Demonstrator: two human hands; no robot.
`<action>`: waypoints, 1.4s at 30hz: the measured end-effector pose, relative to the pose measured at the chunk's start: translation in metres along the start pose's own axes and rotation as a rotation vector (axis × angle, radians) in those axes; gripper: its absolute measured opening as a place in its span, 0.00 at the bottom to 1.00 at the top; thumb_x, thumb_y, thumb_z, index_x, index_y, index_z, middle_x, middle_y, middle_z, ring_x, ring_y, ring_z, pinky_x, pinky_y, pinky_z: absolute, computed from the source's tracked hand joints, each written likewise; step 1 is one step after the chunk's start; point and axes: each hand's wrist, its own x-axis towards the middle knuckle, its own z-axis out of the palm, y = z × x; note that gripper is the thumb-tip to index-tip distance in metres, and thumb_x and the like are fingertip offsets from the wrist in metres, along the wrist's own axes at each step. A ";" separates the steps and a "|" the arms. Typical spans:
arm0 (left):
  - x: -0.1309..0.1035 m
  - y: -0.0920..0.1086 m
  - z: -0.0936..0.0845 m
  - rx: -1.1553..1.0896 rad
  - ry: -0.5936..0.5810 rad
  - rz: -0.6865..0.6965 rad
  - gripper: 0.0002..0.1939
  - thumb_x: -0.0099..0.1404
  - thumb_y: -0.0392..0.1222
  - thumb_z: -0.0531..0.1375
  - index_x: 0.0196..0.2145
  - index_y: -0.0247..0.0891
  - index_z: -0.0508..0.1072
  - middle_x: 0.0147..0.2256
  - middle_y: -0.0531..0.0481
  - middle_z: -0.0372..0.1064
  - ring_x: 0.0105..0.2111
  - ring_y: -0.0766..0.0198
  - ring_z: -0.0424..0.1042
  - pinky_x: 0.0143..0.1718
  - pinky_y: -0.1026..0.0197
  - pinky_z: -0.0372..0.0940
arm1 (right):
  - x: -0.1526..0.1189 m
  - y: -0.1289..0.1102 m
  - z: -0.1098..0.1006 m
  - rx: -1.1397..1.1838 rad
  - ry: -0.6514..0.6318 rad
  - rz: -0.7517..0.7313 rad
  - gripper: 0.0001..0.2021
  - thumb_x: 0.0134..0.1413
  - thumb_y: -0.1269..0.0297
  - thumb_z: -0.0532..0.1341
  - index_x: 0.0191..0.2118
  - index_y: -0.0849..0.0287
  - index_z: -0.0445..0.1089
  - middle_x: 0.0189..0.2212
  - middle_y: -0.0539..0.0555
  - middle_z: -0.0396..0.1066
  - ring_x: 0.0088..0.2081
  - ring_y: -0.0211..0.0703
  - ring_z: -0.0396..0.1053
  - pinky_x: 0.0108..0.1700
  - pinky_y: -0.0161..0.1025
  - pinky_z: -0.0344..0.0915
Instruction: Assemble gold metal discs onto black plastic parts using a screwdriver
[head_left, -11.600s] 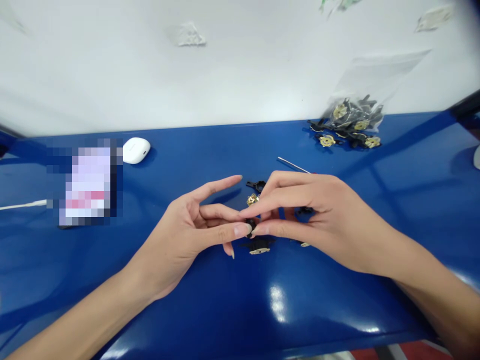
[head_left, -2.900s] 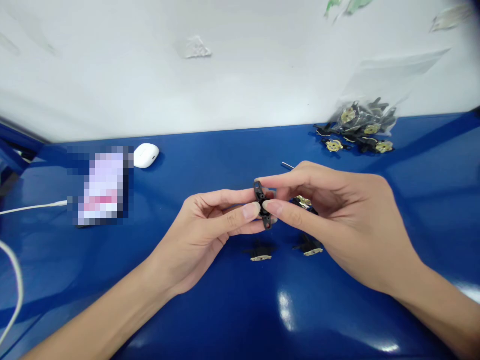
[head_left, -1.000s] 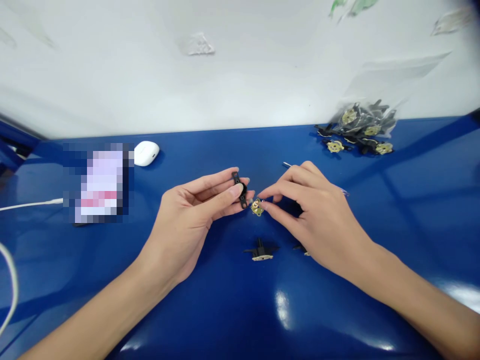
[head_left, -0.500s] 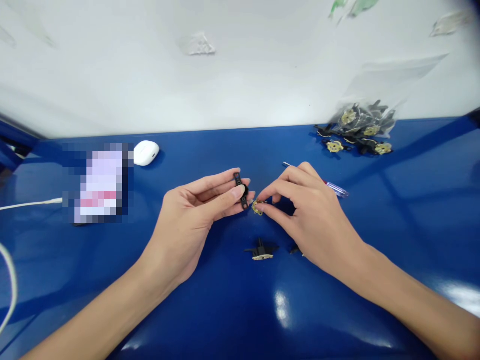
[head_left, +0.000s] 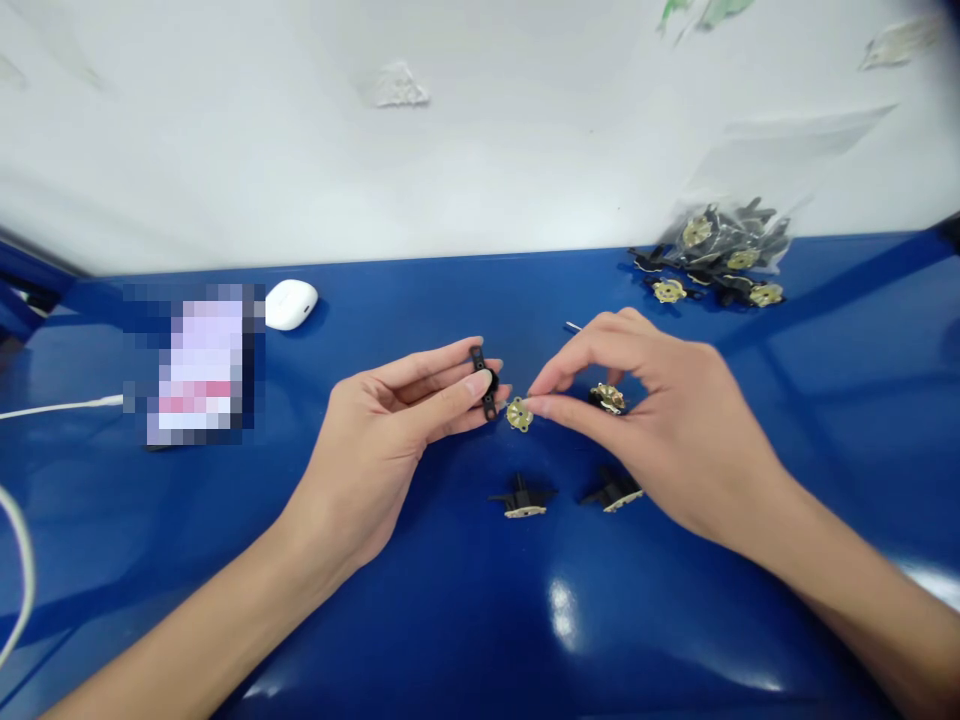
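Observation:
Between the thumb and fingers of my left hand (head_left: 409, 405) is a narrow black plastic part (head_left: 478, 360). My right hand (head_left: 637, 400) pinches the edge of a small gold-coloured disc (head_left: 518, 414), just right of the black part and apart from it. Under my right hand a black part with a gold disc (head_left: 607, 398) lies on the blue table. Nearer to me stand two more such pieces, one below the disc (head_left: 523, 498) and one to its right (head_left: 613, 490).
Several black and gold pieces (head_left: 670, 291) lie by a clear plastic bag (head_left: 731, 240) at the back right. A phone (head_left: 201, 370) with a white cable (head_left: 67, 407) and a white case (head_left: 291, 304) are at the left. A thin metal tip (head_left: 573, 327) shows behind my right hand.
My right hand has shifted and turned to the right, uncovering more of the gold disc and the pieces near it. The screwdriver-like handle is now hidden. My left hand is almost unmoved.

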 end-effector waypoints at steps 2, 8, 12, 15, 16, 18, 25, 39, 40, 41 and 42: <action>0.000 0.000 0.000 0.008 -0.010 -0.004 0.17 0.67 0.43 0.82 0.53 0.45 0.92 0.49 0.48 0.91 0.47 0.60 0.89 0.48 0.66 0.83 | 0.001 -0.002 -0.009 0.088 0.012 0.055 0.05 0.67 0.60 0.77 0.38 0.47 0.84 0.35 0.47 0.82 0.37 0.46 0.73 0.37 0.45 0.67; -0.004 0.001 0.001 0.045 -0.063 0.013 0.18 0.66 0.41 0.82 0.53 0.47 0.91 0.43 0.50 0.92 0.43 0.60 0.90 0.44 0.69 0.83 | 0.001 -0.001 -0.019 0.336 0.016 0.154 0.07 0.63 0.56 0.79 0.37 0.48 0.85 0.33 0.48 0.82 0.33 0.42 0.76 0.34 0.41 0.72; -0.006 0.001 0.003 0.050 -0.096 0.018 0.16 0.66 0.40 0.81 0.52 0.46 0.92 0.42 0.49 0.92 0.43 0.60 0.91 0.43 0.70 0.82 | 0.001 0.002 -0.020 0.406 -0.017 0.172 0.05 0.66 0.54 0.78 0.40 0.47 0.86 0.36 0.49 0.84 0.36 0.44 0.79 0.39 0.43 0.77; -0.007 0.000 0.004 0.066 -0.110 0.006 0.16 0.66 0.40 0.82 0.51 0.46 0.92 0.42 0.47 0.92 0.42 0.58 0.91 0.42 0.69 0.83 | 0.002 0.001 -0.021 0.428 -0.042 0.180 0.05 0.68 0.54 0.76 0.41 0.46 0.87 0.37 0.49 0.85 0.36 0.45 0.80 0.41 0.44 0.79; -0.008 0.000 0.004 0.072 -0.113 0.004 0.16 0.66 0.41 0.82 0.51 0.46 0.92 0.41 0.47 0.92 0.41 0.58 0.91 0.42 0.69 0.83 | 0.002 0.000 -0.022 0.434 -0.051 0.181 0.05 0.69 0.54 0.75 0.41 0.46 0.88 0.37 0.49 0.85 0.36 0.44 0.80 0.41 0.43 0.79; -0.009 0.001 0.005 0.076 -0.119 0.003 0.16 0.66 0.40 0.82 0.50 0.45 0.92 0.40 0.47 0.92 0.40 0.58 0.91 0.42 0.68 0.83 | 0.001 -0.001 -0.022 0.449 -0.071 0.182 0.05 0.69 0.54 0.75 0.42 0.46 0.88 0.37 0.49 0.86 0.35 0.44 0.80 0.40 0.42 0.79; -0.013 0.003 0.009 0.060 -0.129 0.019 0.16 0.68 0.42 0.81 0.53 0.46 0.91 0.42 0.47 0.92 0.42 0.57 0.91 0.44 0.67 0.84 | 0.000 -0.004 -0.021 0.487 -0.084 0.192 0.05 0.68 0.57 0.76 0.39 0.48 0.85 0.35 0.48 0.84 0.35 0.42 0.80 0.40 0.41 0.79; -0.016 0.000 0.009 0.072 -0.159 0.030 0.13 0.75 0.43 0.75 0.55 0.51 0.91 0.51 0.49 0.91 0.54 0.52 0.88 0.52 0.59 0.85 | -0.005 -0.010 -0.003 0.334 -0.079 0.175 0.06 0.72 0.61 0.71 0.39 0.48 0.84 0.31 0.46 0.80 0.30 0.41 0.71 0.37 0.43 0.69; -0.016 0.000 0.010 0.067 -0.164 0.029 0.14 0.74 0.42 0.76 0.56 0.51 0.91 0.51 0.49 0.91 0.54 0.52 0.88 0.53 0.59 0.84 | -0.006 -0.010 -0.002 0.329 -0.072 0.177 0.06 0.72 0.60 0.71 0.39 0.48 0.84 0.30 0.46 0.79 0.28 0.40 0.69 0.35 0.43 0.68; -0.016 0.001 0.010 0.061 -0.165 0.032 0.16 0.72 0.40 0.77 0.56 0.50 0.91 0.50 0.49 0.91 0.53 0.52 0.89 0.54 0.59 0.84 | -0.006 -0.011 -0.001 0.325 -0.063 0.178 0.06 0.72 0.59 0.71 0.39 0.48 0.84 0.29 0.46 0.78 0.28 0.40 0.69 0.35 0.43 0.67; -0.016 0.001 0.011 0.054 -0.167 0.036 0.18 0.69 0.38 0.79 0.55 0.49 0.91 0.50 0.49 0.91 0.52 0.53 0.89 0.54 0.60 0.84 | -0.006 -0.011 -0.001 0.321 -0.050 0.178 0.06 0.71 0.59 0.72 0.39 0.48 0.83 0.29 0.45 0.78 0.27 0.40 0.68 0.34 0.43 0.66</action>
